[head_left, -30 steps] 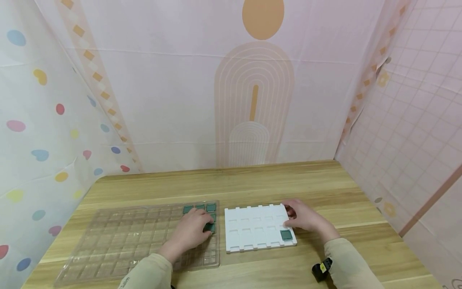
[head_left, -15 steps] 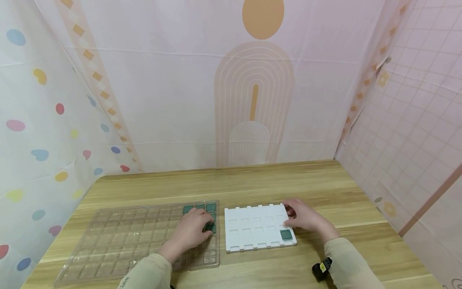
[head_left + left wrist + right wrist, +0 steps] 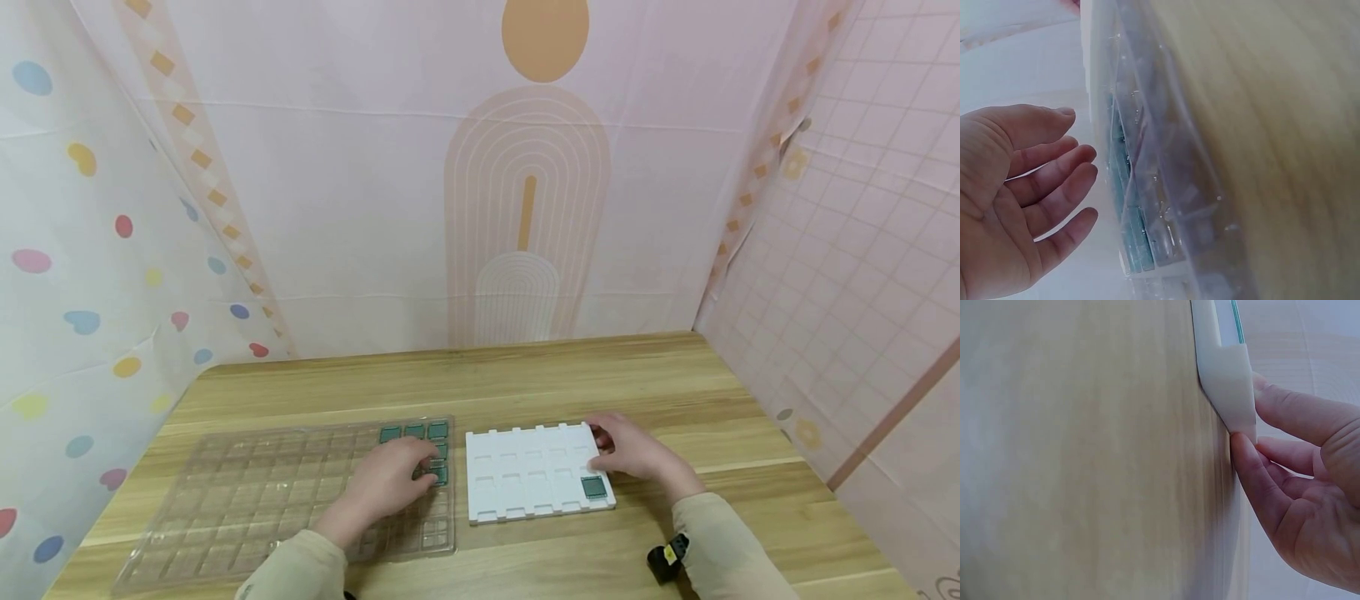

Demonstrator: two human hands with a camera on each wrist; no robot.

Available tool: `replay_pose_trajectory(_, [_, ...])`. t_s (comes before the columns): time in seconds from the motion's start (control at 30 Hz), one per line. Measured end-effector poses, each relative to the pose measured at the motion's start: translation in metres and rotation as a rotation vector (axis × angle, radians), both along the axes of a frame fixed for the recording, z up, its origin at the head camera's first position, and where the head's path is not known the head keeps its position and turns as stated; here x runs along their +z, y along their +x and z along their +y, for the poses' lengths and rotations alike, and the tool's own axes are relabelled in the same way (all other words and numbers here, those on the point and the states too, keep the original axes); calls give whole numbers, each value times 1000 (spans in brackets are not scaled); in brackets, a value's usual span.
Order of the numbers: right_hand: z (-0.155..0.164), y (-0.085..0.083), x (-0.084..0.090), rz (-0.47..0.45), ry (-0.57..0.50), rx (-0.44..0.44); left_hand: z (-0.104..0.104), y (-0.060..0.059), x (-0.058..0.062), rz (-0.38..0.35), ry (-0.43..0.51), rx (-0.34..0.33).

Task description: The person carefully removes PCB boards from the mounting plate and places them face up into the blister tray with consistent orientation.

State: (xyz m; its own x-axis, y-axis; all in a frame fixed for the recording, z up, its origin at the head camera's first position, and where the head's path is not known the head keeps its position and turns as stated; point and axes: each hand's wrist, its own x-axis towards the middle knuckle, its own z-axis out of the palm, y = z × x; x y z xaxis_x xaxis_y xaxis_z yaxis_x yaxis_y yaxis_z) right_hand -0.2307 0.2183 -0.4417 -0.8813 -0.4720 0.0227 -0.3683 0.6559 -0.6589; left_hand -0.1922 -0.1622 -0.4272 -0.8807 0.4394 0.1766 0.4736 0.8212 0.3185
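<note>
My left hand (image 3: pixel 393 475) hovers over the right part of a clear plastic tray (image 3: pixel 247 475). Its fingers are loosely curved with nothing between them in the left wrist view. Close to the fingertips, several green square chips (image 3: pixel 438 430) sit in the tray's pockets; the hand partly hides some. At the right end of a white tray (image 3: pixel 517 475), my right hand (image 3: pixel 633 446) grips the edge. The right wrist view has the thumb on top and a finger against the side of it. One green chip (image 3: pixel 594 487) lies in the white tray's front right pocket.
Both trays lie side by side on a wooden table (image 3: pixel 555 550), with a narrow gap between them. A black device (image 3: pixel 664 562) is at the right sleeve. Patterned cloth (image 3: pixel 360 208) hangs behind the table and at both sides.
My left hand has drawn slightly left and back from the chips, uncovering more of them. The right hand keeps its hold on the white tray.
</note>
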Motion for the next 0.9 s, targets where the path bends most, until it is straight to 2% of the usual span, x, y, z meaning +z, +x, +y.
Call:
replay_pose_trajectory(0.23, [-1,0,0,-8,3,-11,-3,6,6,1,75,35])
replay_pose_trajectory(0.37, [0,0,0,-10,2,-15,-4,10,13,-2,138,47])
replay_pose_trajectory(0.5, [0,0,-1,-4,6,-9,-3,13,21,0,162,57])
replay_pose_trajectory(0.73, [0,0,0,-11,0,-12,-1,16,31,25,205,58])
replay_pose_trajectory(0.9, [0,1,0,-30,-8,-23,-1,17,33,50,230,43])
